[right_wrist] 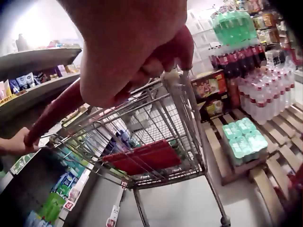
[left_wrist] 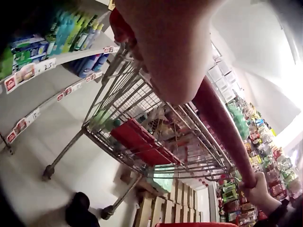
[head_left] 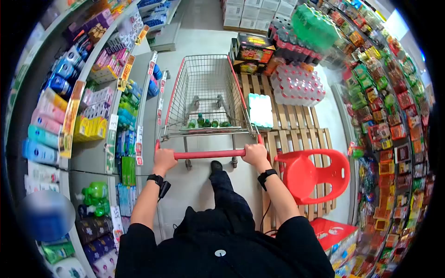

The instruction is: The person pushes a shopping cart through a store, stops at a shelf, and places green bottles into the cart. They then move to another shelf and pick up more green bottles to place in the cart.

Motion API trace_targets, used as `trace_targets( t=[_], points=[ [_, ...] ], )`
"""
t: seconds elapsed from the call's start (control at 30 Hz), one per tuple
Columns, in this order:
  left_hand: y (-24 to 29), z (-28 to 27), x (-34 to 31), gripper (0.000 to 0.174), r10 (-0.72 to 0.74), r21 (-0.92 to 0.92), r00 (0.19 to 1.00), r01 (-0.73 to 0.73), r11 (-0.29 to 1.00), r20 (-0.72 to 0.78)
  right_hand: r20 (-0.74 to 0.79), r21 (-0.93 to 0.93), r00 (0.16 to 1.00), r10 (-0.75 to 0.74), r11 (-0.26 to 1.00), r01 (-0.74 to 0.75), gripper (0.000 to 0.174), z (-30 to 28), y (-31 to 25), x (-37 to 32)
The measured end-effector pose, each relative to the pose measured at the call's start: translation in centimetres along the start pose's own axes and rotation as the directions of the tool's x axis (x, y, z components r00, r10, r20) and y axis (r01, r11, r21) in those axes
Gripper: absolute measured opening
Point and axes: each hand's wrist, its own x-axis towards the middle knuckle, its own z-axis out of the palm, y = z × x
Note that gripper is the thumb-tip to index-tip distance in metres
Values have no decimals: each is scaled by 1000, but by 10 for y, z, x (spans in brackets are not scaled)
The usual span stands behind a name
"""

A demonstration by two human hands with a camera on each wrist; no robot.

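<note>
A wire shopping cart (head_left: 208, 88) with a red handle (head_left: 208, 154) stands in front of the person in a store aisle. The left hand (head_left: 164, 160) grips the handle near its left end, and the right hand (head_left: 256, 154) grips it near its right end. Several green bottles (head_left: 207, 123) lie in the basket at the end nearest the handle. In the right wrist view, the fingers (right_wrist: 154, 67) curl round the handle, and a red panel (right_wrist: 142, 158) shows on the cart's near side. The left hand (left_wrist: 165, 52) fills the top of its own wrist view.
Shelves of toiletries (head_left: 46, 120) line the left side. To the right are wooden pallets (head_left: 301, 118) with shrink-wrapped bottles (head_left: 296, 85), a pale green pack (head_left: 260, 110) and a red plastic chair (head_left: 296, 178). Snack racks (head_left: 389, 139) run along the far right; white boxes (head_left: 255, 16) stand ahead.
</note>
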Motion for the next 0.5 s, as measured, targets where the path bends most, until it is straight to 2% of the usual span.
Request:
trace_targets(
  t=[0.17,0.27,0.43,0.5],
  points=[
    [-24,-21,103,15,-22,9,1000,21,1000,21,125,-17,992,6,1000,-4,17,-2,29,112],
    [-42,-25,163,14,-23,-9,1000,23,1000,11,121,25,993,-6,1000,3,18,1,46,172],
    [-71,-37,252,19,-29,-51,999,31,998,45,97,-19,995,-12,1000,14,15,5,70,265],
    [-84,-37,287,21,-29,-72,998,34,997,63,113,-26,994,13,1000,-10,26,14,80,304]
  ],
)
